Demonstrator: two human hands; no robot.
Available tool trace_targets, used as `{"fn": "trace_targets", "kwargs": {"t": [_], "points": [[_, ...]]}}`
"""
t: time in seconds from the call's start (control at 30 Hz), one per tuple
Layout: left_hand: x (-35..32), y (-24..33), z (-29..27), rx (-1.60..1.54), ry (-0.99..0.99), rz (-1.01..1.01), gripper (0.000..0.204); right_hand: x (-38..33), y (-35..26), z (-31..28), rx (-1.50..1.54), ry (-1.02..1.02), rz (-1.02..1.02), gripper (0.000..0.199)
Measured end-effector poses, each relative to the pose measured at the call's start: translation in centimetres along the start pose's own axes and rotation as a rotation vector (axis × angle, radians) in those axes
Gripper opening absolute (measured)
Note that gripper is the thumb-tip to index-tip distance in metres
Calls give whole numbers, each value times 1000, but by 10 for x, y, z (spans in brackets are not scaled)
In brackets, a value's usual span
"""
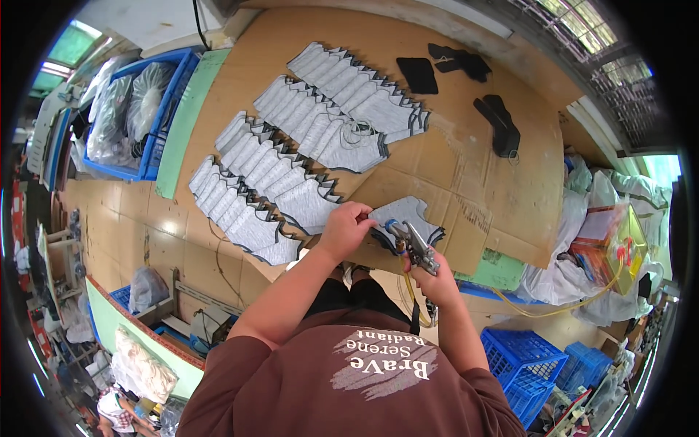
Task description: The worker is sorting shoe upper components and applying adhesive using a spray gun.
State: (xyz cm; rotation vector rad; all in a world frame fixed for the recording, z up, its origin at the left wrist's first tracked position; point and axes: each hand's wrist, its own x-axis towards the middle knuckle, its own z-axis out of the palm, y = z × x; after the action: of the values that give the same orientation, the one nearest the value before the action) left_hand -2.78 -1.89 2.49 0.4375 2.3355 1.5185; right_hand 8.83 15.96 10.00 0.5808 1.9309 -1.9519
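Observation:
My right hand (pixel 435 280) is wrapped round the handle of a metal spray gun (pixel 416 247) with a blue fitting and a yellow hose running down from it. Under its nozzle, at the table's near edge, lies a single grey fabric piece (pixel 405 211) with dark edging. My left hand (pixel 348 229) pinches that piece at its left corner, the fingertips close together. To the left and beyond, similar grey pieces (pixel 291 186) lie overlapped in several slanting rows. A loose coil of thin cord (pixel 358 134) rests on the farther rows.
Brown cardboard (pixel 437 175) covers the table. Black flat pieces (pixel 499 125) lie at its far right. A blue crate (pixel 154 138) of plastic bags stands at the left. At the right are a yellow-sided can (pixel 628 247) and the hose; blue crates (pixel 518 364) stand below.

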Motion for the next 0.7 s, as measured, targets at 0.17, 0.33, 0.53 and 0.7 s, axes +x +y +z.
{"fn": "trace_targets", "kwargs": {"t": [0.17, 0.33, 0.53, 0.7], "points": [[0, -3, 0, 3, -5, 21, 21, 1, 2, -4, 82, 40, -2, 20], [0, -4, 0, -27, 16, 33, 18, 1, 8, -16, 83, 113, -7, 23], [0, -3, -2, -33, 67, 20, 15, 1, 14, -20, 152, 216, -47, 38], [-17, -6, -34, -294, 137, -313, 12, -3, 7, -14, 176, 140, -50, 33]]}}
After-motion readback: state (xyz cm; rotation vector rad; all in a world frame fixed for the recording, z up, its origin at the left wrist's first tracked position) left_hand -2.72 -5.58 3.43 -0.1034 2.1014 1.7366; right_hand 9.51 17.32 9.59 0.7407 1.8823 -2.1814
